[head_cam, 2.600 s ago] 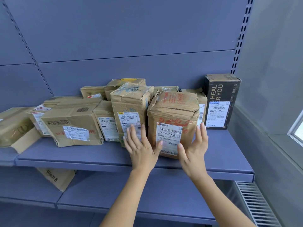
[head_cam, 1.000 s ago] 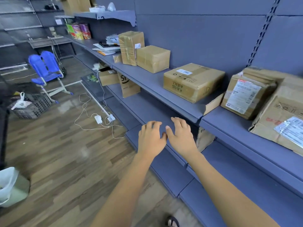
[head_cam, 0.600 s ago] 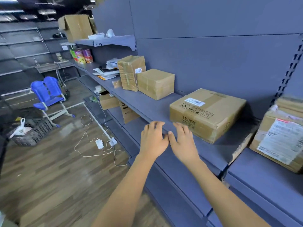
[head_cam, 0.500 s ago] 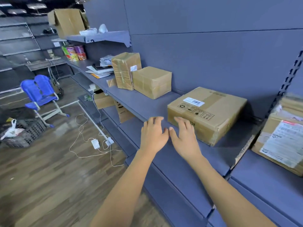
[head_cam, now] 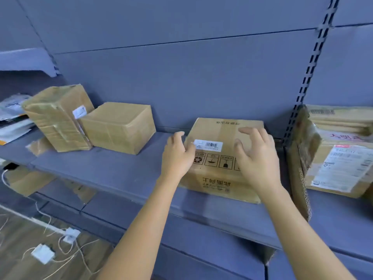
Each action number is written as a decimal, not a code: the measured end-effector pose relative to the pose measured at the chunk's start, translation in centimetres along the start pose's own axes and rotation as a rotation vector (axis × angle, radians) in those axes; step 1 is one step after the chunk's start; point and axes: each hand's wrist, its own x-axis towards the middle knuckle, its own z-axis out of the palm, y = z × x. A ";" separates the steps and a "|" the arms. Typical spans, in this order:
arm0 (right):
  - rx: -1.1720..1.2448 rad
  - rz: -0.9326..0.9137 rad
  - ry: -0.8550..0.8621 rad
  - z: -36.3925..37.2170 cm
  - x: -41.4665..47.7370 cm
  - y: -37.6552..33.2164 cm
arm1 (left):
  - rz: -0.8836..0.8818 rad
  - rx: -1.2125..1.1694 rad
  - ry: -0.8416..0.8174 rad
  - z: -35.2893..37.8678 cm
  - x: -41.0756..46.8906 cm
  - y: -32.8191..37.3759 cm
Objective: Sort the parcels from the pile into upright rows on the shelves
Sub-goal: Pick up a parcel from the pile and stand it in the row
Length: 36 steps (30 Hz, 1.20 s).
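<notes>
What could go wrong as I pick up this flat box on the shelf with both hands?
The flat box sits close to the shelf edge; a loose grip from the left hand or right hand could let it slide off. Standing it upright may bump the parcels on its right. Cables and plugs lie on the floor below, a trip risk.

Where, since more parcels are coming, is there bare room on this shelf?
The widest bare patch lies between the square box and the flat box, back to the panel. A narrower strip runs along the shelf front before the square box. Crowded: right of the flat box, by the labelled stack.
</notes>
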 end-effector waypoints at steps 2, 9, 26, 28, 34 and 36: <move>-0.125 0.163 0.009 -0.2 -0.1 0.8 | -0.037 -0.019 -0.182 -0.2 1.2 -0.5; -0.141 0.532 -0.186 0.6 -0.5 1.3 | -0.123 -0.274 -0.401 0.0 2.6 -2.1; -0.009 0.372 -0.056 -0.6 -5.6 -0.5 | -0.011 -0.756 -0.395 -1.5 -1.5 -4.2; 0.026 0.350 -0.022 -0.7 -7.0 -0.5 | -0.173 -0.827 -0.483 -2.0 -2.2 -4.7; 0.121 0.292 0.061 -0.7 -9.5 -1.5 | -0.229 -0.909 -0.566 -3.5 -5.3 -6.0; 0.101 0.264 0.097 -0.8 -10.8 -1.8 | -0.188 -0.942 -0.524 -3.5 -6.1 -6.6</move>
